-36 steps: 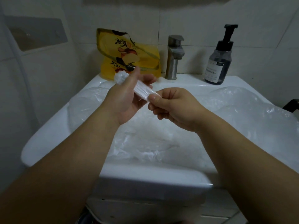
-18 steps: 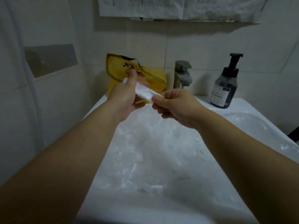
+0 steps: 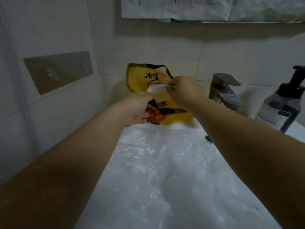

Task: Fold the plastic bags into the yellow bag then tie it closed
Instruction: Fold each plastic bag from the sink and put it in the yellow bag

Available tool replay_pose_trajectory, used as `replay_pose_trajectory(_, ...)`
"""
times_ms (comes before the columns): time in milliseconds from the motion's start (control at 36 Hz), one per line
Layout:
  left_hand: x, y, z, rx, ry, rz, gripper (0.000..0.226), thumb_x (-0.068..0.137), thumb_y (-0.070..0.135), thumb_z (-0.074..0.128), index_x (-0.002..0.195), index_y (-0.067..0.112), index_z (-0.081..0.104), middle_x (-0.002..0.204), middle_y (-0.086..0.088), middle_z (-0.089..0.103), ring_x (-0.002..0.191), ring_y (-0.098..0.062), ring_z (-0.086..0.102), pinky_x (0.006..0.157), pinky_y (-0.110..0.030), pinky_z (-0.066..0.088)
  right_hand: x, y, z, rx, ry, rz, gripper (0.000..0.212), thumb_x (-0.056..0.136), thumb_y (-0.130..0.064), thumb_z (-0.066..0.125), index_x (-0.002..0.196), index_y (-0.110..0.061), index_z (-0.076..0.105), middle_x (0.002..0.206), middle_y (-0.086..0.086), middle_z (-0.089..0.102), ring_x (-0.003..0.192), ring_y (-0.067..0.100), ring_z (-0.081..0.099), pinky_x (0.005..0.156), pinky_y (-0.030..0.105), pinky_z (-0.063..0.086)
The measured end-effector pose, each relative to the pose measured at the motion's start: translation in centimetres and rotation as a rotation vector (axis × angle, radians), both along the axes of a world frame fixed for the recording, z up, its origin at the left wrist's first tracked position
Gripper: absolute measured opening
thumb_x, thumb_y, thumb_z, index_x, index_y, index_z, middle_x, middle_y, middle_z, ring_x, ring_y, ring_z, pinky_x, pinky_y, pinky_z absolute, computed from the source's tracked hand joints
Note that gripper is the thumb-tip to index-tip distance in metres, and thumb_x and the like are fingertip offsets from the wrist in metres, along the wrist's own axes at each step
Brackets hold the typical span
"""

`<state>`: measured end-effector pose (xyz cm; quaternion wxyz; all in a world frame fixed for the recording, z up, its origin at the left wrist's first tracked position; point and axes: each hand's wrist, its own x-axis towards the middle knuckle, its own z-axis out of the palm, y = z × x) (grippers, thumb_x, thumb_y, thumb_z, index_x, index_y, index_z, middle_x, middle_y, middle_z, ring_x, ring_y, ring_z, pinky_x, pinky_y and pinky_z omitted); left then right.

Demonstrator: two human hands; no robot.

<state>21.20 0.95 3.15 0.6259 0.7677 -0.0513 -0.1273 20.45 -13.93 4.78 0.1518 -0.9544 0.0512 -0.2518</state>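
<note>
A yellow bag [image 3: 140, 75] with black print leans on the wall at the back of the sink. My left hand [image 3: 135, 108] grips the yellow bag's front edge near its middle. My right hand [image 3: 184, 90] pinches a small folded clear plastic bag [image 3: 156, 88] and holds it right in front of the yellow bag, just above my left hand. Whether the folded bag's tip is inside the yellow bag, I cannot tell. More clear plastic bags [image 3: 165, 171] lie spread over the white sink [image 3: 295, 131].
A metal faucet [image 3: 224, 90] stands right of the yellow bag. A dark pump bottle [image 3: 282, 104] sits at the far right on the sink's rim. A grey plate [image 3: 59, 70] is fixed to the left wall. Tiled wall lies close behind.
Both hands moved forward to the yellow bag. My left hand let go of the folded plastic bag and took hold of the yellow bag; my right hand carried the folded bag to it.
</note>
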Motion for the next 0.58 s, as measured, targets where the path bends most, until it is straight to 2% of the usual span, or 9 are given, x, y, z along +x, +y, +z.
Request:
replay_pose_trajectory(83, 1.3, 0.0, 0.1, 0.016, -0.085, 0.061, 0.029, 0.099, 0.029, 0.051, 0.125, 0.017, 0.057, 0.105, -0.001, 0.06, 0.086, -0.012, 0.06, 0.06, -0.023, 0.049, 1.5, 0.6, 0.1, -0.079, 0.017, 0.027, 0.029, 0.099, -0.026, 0.044, 0.116, -0.014, 0.064, 0.108, 0.011, 0.066, 0.092, 0.028, 0.06, 0.068, 0.031, 0.045)
replay_pose_trajectory(167, 2.1, 0.4, 0.4, 0.002, -0.149, 0.05, 0.013, 0.096, 0.023, 0.054, 0.097, 0.018, 0.066, 0.086, 0.001, 0.061, 0.077, -0.01, 0.057, 0.061, -0.021, 0.045, 2.6, 1.0, 0.1, -0.091, 0.117, 0.085, 0.029, 0.098, -0.027, 0.047, 0.12, -0.018, 0.064, 0.113, 0.007, 0.065, 0.099, 0.028, 0.06, 0.069, 0.029, 0.042)
replay_pose_trajectory(222, 2.2, 0.9, 0.4, 0.001, -0.207, 0.03, 0.016, 0.093, 0.019, 0.058, 0.08, 0.02, 0.065, 0.079, 0.001, 0.062, 0.074, -0.008, 0.058, 0.063, -0.021, 0.045, 3.0, 1.7, 0.1, -0.151, 0.259, 0.113, 0.029, 0.099, -0.022, 0.047, 0.124, -0.019, 0.061, 0.118, 0.007, 0.059, 0.105, 0.026, 0.057, 0.073, 0.028, 0.037)
replay_pose_trajectory(278, 2.2, 1.3, 0.5, -0.009, -0.257, 0.016, 0.017, 0.091, 0.017, 0.06, 0.075, 0.02, 0.066, 0.08, 0.001, 0.064, 0.077, -0.008, 0.06, 0.067, -0.021, 0.046, 3.1, 2.5, 0.3, -0.188, 0.41, 0.057, 0.027, 0.1, -0.014, 0.041, 0.121, -0.012, 0.057, 0.117, 0.014, 0.053, 0.104, 0.028, 0.052, 0.081, 0.033, 0.039)
replay_pose_trajectory(333, 2.2, 1.5, 0.6, -0.062, -0.263, 0.006, 0.015, 0.091, 0.018, 0.062, 0.076, 0.02, 0.066, 0.081, 0.002, 0.064, 0.079, -0.009, 0.06, 0.071, -0.023, 0.047, 3.5, 2.6, 0.2, -0.249, 0.482, 0.082, 0.029, 0.101, -0.013, 0.035, 0.125, -0.009, 0.051, 0.121, 0.017, 0.051, 0.107, 0.029, 0.051, 0.091, 0.034, 0.04)
replay_pose_trajectory(389, 2.1, 1.6, 0.7, -0.155, -0.216, -0.002, 0.01, 0.092, 0.018, 0.062, 0.084, 0.018, 0.067, 0.082, 0.001, 0.062, 0.078, -0.01, 0.058, 0.071, -0.025, 0.048, 3.2, 2.2, 0.5, -0.346, 0.476, 0.138, 0.026, 0.103, -0.02, 0.029, 0.116, -0.016, 0.051, 0.116, 0.013, 0.053, 0.096, 0.021, 0.052, 0.081, 0.027, 0.04)
replay_pose_trajectory(472, 2.2, 1.3, 0.8, -0.305, -0.14, -0.016, 0.009, 0.096, 0.012, 0.055, 0.098, 0.013, 0.064, 0.086, -0.001, 0.063, 0.077, -0.011, 0.058, 0.072, -0.025, 0.05, 2.0, 2.3, 1.9, -0.021, 0.36, 0.15, 0.036, 0.103, -0.019, 0.03, 0.124, -0.001, 0.052, 0.123, 0.02, 0.056, 0.097, 0.026, 0.053, 0.071, 0.026, 0.039)
replay_pose_trajectory(528, 2.3, 1.1, 0.7, -0.354, -0.139, -0.005, 0.019, 0.097, 0.003, 0.047, 0.099, 0.012, 0.064, 0.086, -0.002, 0.064, 0.074, -0.012, 0.06, 0.067, -0.025, 0.05, 0.2, 2.3, 3.1, 0.041, 0.249, 0.31, 0.038, 0.102, -0.033, 0.038, 0.112, -0.005, 0.061, 0.097, 0.007, 0.06, 0.089, 0.021, 0.052, 0.06, 0.023, 0.036)
replay_pose_trajectory(583, 2.7, 1.0, 0.5, -0.321, -0.165, 0.034, 0.027, 0.096, -0.001, 0.044, 0.109, 0.012, 0.063, 0.096, -0.004, 0.065, 0.082, -0.015, 0.06, 0.059, -0.021, 0.049, -0.9, 2.2, 3.6, -0.008, 0.301, 0.358, 0.049, 0.091, -0.057, 0.047, 0.095, -0.011, 0.064, 0.083, -0.001, 0.057, 0.078, 0.015, 0.053, 0.059, 0.022, 0.038)
